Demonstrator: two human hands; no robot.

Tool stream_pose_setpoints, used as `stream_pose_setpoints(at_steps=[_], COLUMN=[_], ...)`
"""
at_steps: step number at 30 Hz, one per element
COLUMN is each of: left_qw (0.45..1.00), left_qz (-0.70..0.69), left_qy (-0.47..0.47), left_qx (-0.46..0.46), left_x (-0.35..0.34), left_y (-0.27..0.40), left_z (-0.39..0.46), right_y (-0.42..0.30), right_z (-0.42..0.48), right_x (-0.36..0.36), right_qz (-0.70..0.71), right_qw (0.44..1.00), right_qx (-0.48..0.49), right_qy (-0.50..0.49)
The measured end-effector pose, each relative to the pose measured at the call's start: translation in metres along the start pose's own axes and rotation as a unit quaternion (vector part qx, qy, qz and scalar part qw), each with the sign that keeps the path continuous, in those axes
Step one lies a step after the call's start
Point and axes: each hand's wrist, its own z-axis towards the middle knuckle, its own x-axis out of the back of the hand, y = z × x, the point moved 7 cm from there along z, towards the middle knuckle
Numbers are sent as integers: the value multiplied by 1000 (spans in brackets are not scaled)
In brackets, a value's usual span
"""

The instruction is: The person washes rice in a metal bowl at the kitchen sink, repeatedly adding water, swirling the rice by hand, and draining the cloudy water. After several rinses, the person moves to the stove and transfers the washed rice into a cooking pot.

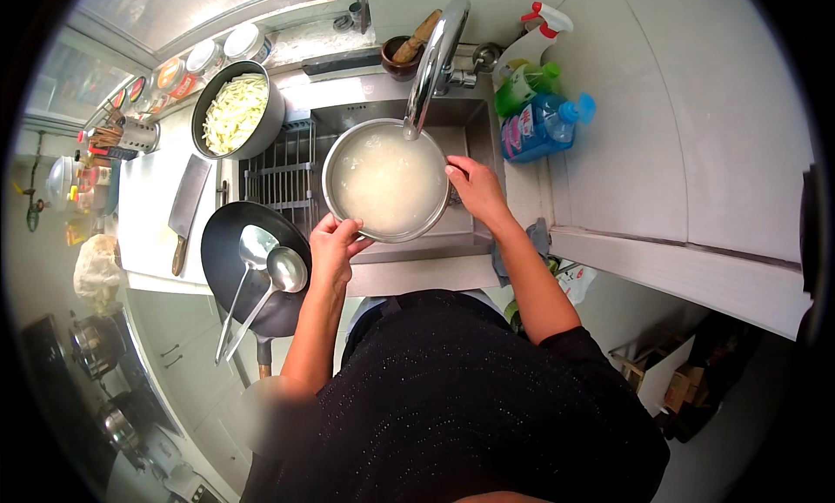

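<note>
Both hands hold a round metal pot [385,183] by its rim over the stainless steel sink [430,250]. My left hand [334,245] grips the near left side, thumb on the rim. At the right edge, my right hand [477,188] pinches the rim. Cloudy, whitish liquid fills much of the pot; what lies beneath its surface I cannot tell. The curved chrome faucet [433,69] arches above, its spout tip over the far right part of the pot.
Left of the sink are a wok [225,255] holding a metal spatula [258,243] and ladle [287,271], a deep pot [276,111] of shredded pale vegetable, and a cleaver [189,196] on a white board [143,222]. Soap bottles [538,134] and a mortar [396,66] flank the faucet.
</note>
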Motion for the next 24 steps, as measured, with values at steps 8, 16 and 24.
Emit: stream_pose_setpoints(at_steps=[8, 16, 24], left_qw=[999, 998, 995], left_qz=[37, 56, 94], left_qy=[18, 18, 13], left_qx=[13, 13, 12], left_x=[0, 0, 3], left_y=[13, 16, 15], left_z=[-10, -12, -12], right_y=[6, 10, 18], right_z=[-3, -8, -13], right_x=[-8, -7, -11], right_qz=[22, 19, 51], right_qw=[999, 998, 995], right_qx=[-27, -34, -48], right_qy=[-36, -51, -69])
